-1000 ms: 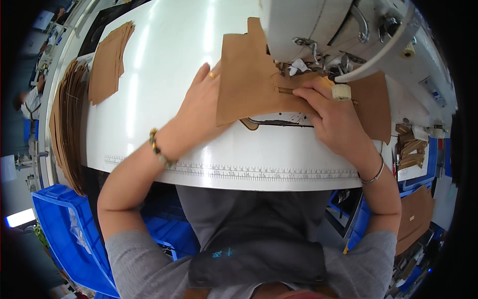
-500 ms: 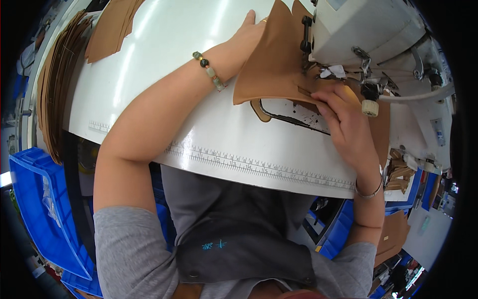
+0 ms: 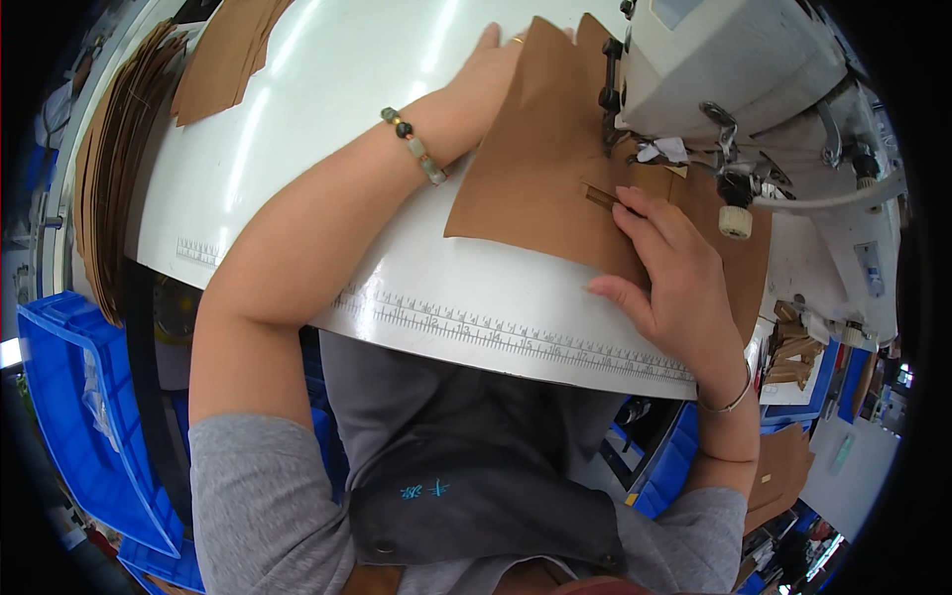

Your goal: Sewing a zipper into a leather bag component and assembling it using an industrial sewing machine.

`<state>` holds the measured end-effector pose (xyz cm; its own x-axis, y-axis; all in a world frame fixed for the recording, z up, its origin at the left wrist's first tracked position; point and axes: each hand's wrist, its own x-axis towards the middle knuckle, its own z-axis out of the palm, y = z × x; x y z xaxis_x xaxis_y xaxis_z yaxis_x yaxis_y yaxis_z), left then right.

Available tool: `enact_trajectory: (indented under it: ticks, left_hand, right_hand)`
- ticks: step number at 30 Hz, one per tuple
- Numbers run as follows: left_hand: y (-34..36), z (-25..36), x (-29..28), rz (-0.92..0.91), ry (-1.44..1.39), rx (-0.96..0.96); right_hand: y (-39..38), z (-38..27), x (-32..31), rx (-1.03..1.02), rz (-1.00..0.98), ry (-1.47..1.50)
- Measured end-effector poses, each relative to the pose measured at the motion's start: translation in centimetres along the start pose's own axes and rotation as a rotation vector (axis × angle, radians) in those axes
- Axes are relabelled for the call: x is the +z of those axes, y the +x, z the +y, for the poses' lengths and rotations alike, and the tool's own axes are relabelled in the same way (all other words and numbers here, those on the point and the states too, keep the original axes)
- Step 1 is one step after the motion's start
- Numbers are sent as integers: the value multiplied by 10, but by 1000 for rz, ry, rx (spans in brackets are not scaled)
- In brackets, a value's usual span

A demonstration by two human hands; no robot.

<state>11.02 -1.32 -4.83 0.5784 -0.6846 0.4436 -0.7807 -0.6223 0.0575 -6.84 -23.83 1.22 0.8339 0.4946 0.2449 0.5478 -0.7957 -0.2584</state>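
Rising in a fold beside the machine, the brown sheet [image 3: 531,198] covered part of the left hand [image 3: 491,87], so how that hand gripped could not be told; only its back, the thumb side and a bit of finger showed past the sheet's left edge. The stitching point was hard to make out among dark metal parts, and whether the brown material right of the right hand [image 3: 679,273] belonged to the same sheet was unclear.

The sheet lay on the white table [image 3: 337,109], below and left of the sewing machine [image 3: 739,69]. The right hand was loosely spread: its fingertips rested on the sheet next to a narrow slot [image 3: 598,196], while the thumb stood well away from them near the front edge, closed on nothing.

The machine's head stood over the sheet's far right part, with a crumpled white scrap [image 3: 662,150] under it. A printed ruler [image 3: 476,329] ran along the table's near edge. Leftward were a thick brown stack [image 3: 109,178], a flatter pile [image 3: 226,59], cut off above, and a blue crate [image 3: 84,397].
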Motion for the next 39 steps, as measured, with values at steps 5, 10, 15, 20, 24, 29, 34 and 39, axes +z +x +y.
enact_trajectory:
  ticks: [5,10,15,20,24,29,34,39]
  left_hand:
    - [-9,-29,-37,93,-58,-312]
    - [-53,42,-72,135,-135,31]
    - [-78,88,-70,-59,-142,89]
    - [-67,85,-59,-46,-162,78]
    - [-60,85,-51,-18,-164,68]
    - [-58,84,-48,22,-169,51]
    - [-58,85,-44,39,-201,41]
    - [-63,82,-42,30,-201,10]
  right_hand:
    - [-3,-4,0,-14,-69,-68]
    - [-6,-3,3,-35,-102,-97]
    - [-13,-4,0,7,-185,-146]
    - [-20,8,-6,63,-250,-235]
    - [-19,8,-8,93,-251,-243]
    - [-16,11,-8,146,-252,-155]
    - [-16,19,-8,106,-228,-101]
    - [-19,21,-20,53,-163,-163]
